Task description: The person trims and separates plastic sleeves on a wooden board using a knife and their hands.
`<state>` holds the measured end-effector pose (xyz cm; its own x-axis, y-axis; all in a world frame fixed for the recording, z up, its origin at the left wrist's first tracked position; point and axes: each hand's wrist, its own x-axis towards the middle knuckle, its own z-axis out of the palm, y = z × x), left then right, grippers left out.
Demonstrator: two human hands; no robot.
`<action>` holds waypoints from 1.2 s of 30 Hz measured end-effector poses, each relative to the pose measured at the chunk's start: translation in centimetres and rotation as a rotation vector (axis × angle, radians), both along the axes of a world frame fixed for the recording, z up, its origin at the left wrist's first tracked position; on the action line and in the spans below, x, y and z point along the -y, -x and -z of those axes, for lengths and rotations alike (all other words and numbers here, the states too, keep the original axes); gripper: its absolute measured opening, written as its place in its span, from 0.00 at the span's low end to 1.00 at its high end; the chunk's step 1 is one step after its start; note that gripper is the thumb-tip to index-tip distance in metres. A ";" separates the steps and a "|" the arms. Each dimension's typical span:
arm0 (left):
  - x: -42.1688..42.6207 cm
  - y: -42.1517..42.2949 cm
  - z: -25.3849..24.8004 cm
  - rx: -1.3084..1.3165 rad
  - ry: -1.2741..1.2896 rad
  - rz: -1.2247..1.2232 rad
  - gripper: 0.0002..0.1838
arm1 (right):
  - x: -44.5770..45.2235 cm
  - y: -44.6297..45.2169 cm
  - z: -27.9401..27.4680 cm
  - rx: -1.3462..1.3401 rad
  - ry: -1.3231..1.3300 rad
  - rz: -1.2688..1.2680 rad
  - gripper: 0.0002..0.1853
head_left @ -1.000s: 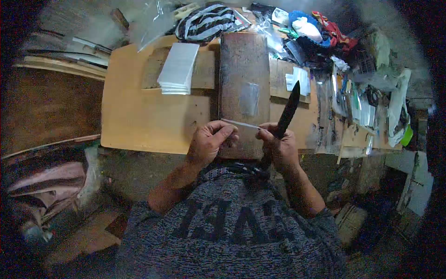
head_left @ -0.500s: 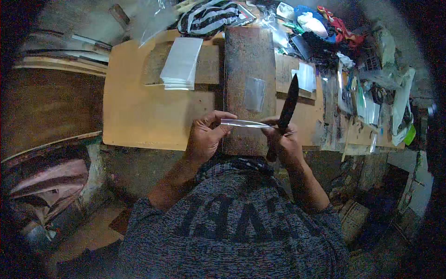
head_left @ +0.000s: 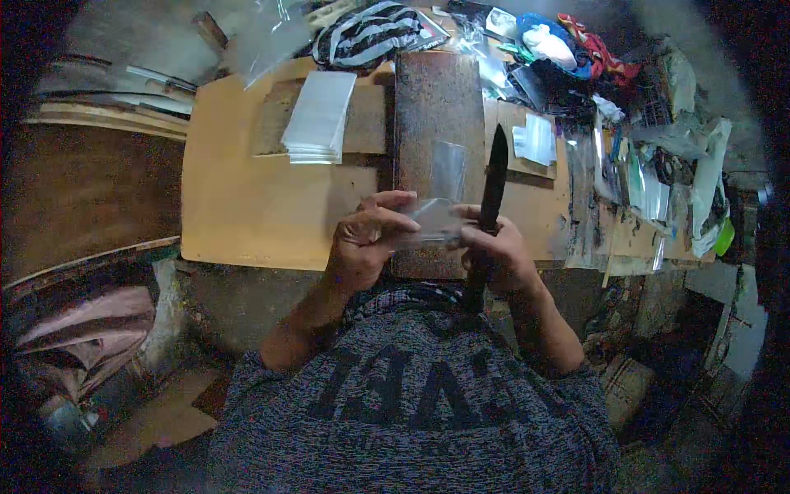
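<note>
Between my two hands, just above the near end of a dark wooden board [head_left: 436, 90], is a small clear plastic sheet [head_left: 434, 219]. My left hand [head_left: 360, 247] pinches its left edge between thumb and fingers. Closed around a dark-bladed knife [head_left: 494, 177], my right hand [head_left: 506, 257] also grips the sheet's right edge with thumb and fingertips. The knife stands point away from me, its handle running down below the hand. Another clear sheet [head_left: 448, 163] lies flat on the board just beyond my fingers.
A neat stack of long whitish sheets [head_left: 319, 115] lies to the left, and a smaller stack of cut pieces [head_left: 535, 138] to the right. Behind are a striped bag [head_left: 366, 34] and piled cloth [head_left: 547, 45]. Plastic scraps [head_left: 650, 185] clutter the right side.
The plastic sheet, seen nearly edge-on before, is now tilted so its face shows. My right hand has shifted slightly left, and the knife with it is more upright.
</note>
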<state>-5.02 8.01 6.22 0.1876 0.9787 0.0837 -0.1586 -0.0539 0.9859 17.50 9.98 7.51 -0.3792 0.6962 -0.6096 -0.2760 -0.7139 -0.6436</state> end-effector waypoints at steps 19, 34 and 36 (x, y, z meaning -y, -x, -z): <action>0.4 -0.7 1.0 0.121 0.517 -0.038 0.09 | 1.1 1.0 0.2 0.415 -0.438 0.117 0.31; -1.7 -0.3 1.2 -0.042 0.422 -0.071 0.11 | 0.5 0.6 1.3 0.490 -0.421 0.149 0.33; -1.8 -0.4 0.9 -0.108 0.435 -0.104 0.11 | 0.5 0.6 1.5 0.521 -0.451 0.139 0.33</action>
